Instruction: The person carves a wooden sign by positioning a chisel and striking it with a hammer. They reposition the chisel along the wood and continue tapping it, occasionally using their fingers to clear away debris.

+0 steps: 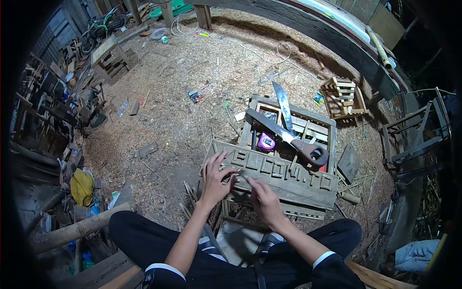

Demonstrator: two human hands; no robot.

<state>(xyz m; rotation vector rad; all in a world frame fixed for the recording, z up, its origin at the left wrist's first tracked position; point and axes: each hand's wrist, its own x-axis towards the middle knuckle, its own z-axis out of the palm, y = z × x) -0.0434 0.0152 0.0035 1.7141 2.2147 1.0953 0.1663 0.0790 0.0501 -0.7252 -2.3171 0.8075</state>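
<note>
A wooden board (293,188) with raised wooden letters lies across the near side of a slatted wooden crate. My left hand (217,178) rests at the board's left end, its fingers bent around something small that I cannot make out. Just right of it, my right hand (264,200) is closed on a thin tool whose tip points toward the left fingers. Behind the board, a handsaw (281,132) with a brown handle lies over the crate beside a wide blade (284,103). A purple tape measure (266,141) sits inside the crate.
Wood shavings cover the ground. A small slatted crate (344,98) and a wooden frame (418,127) stand at the right. A wooden stool (109,57) is at the back left, near a yellow bag (82,187) and clutter. A white cable (240,44) crosses the ground.
</note>
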